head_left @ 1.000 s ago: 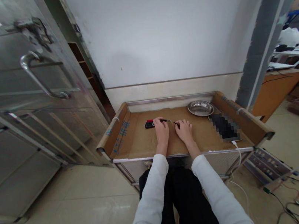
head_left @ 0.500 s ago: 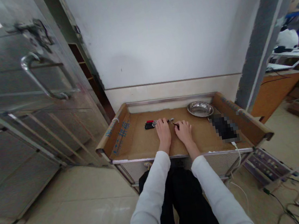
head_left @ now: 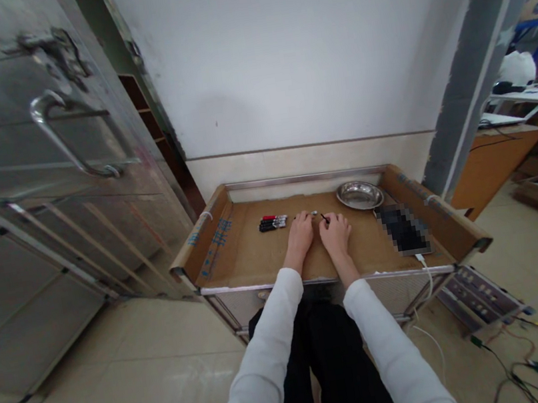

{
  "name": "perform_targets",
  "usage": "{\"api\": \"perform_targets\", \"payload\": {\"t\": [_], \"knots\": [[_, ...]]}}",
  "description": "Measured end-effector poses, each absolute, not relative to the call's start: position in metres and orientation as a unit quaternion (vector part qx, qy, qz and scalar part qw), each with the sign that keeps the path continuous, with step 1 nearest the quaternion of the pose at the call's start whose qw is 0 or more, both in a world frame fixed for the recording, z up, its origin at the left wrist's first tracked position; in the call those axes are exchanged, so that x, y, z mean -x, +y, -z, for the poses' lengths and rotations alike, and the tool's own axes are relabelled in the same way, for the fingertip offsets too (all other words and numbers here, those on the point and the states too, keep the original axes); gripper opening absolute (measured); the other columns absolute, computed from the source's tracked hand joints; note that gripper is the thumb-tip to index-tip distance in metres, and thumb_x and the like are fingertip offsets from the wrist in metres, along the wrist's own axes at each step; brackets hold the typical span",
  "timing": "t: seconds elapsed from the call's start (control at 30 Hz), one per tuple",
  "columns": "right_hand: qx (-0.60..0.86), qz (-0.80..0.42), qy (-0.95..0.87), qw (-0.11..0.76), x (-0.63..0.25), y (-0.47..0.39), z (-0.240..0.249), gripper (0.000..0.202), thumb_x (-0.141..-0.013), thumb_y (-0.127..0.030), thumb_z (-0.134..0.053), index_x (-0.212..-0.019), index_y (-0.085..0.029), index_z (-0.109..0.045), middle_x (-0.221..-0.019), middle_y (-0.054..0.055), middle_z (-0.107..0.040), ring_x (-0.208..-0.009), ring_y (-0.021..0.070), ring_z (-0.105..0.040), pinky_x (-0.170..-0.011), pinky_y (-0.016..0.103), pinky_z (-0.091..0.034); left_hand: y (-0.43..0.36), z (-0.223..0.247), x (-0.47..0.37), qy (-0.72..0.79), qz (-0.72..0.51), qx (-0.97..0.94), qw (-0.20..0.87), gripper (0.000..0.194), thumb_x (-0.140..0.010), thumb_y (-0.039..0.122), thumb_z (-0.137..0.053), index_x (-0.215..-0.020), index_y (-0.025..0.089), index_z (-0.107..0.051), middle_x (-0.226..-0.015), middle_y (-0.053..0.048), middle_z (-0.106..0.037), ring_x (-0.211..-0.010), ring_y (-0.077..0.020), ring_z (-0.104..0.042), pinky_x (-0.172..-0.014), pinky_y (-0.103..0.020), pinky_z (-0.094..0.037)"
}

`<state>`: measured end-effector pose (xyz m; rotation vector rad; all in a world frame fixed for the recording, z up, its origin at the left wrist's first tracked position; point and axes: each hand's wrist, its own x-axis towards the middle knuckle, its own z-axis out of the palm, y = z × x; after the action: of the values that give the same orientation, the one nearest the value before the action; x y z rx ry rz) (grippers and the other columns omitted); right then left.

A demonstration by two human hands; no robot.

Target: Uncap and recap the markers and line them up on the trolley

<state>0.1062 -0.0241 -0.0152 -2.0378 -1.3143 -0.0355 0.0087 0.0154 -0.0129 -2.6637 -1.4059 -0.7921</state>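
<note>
The left hand lay over the middle of the desk, its fingers bent and pinching a pen, whose pale end stuck out past the fingertips towards the right edge. Most of that pen was hidden by the fingers. Just beside it, the right hand had its fingers curled in, thumb and forefinger pinching a small black piece that pointed up towards the far edge; it was too small to tell exactly what it was. The two hands were near each other but apart.

Between the left hand and the desk's left edge, a row of pens lay side by side, a red one on the side nearest the far edge and black ones next to it. A shiny metal dish sat in the far right corner. Near the right edge lay a phone, its screen blurred out, with a white cable running from its lower end over the near edge. Cardboard lined the desk and rose along its left and right edges, with blue writing on the left part. A white wall stood behind the far edge.
</note>
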Motion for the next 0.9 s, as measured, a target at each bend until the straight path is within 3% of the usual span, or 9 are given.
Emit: {"api": "perform_targets", "payload": {"t": [0.3, 0.6, 0.9], "knots": [[0.779, 0.007, -0.539, 0.322, -0.106, -0.025, 0.018, 0.025, -0.086, -0.021, -0.044, -0.102, -0.018, -0.062, -0.106, 0.012, -0.059, -0.102, 0.0247, -0.048, -0.084, 0.034, -0.030, 0.015, 0.019, -0.007, -0.464, 0.284, 0.838, -0.043, 0.019, -0.090, 0.011, -0.041, -0.097, 0.014, -0.059, -0.103, -0.009, -0.057, -0.099, -0.0175, -0.054, -0.094, -0.032, -0.043], [0.777, 0.014, -0.550, 0.305, -0.105, -0.029, 0.016, 0.025, -0.086, -0.021, -0.046, -0.102, -0.021, -0.065, -0.107, 0.011, -0.057, -0.103, 0.0246, -0.047, -0.084, 0.035, -0.028, 0.016, 0.025, -0.005, -0.481, 0.359, 0.791, -0.113, 0.023, -0.089, 0.005, -0.038, -0.099, 0.014, -0.056, -0.106, -0.010, -0.056, -0.097, -0.0158, -0.057, -0.091, -0.031, -0.046], [0.768, 0.010, -0.579, 0.272, -0.103, -0.032, 0.012, 0.026, -0.088, -0.024, -0.046, -0.107, -0.027, -0.064, -0.109, 0.009, -0.056, -0.103, 0.0240, -0.045, -0.084, 0.035, -0.027, 0.015, 0.018, -0.003, -0.490, 0.364, 0.786, -0.101, 0.023, -0.088, 0.005, -0.039, -0.098, 0.013, -0.058, -0.100, -0.010, -0.064, -0.097, -0.0192, -0.057, -0.092, -0.035, -0.045]]}}
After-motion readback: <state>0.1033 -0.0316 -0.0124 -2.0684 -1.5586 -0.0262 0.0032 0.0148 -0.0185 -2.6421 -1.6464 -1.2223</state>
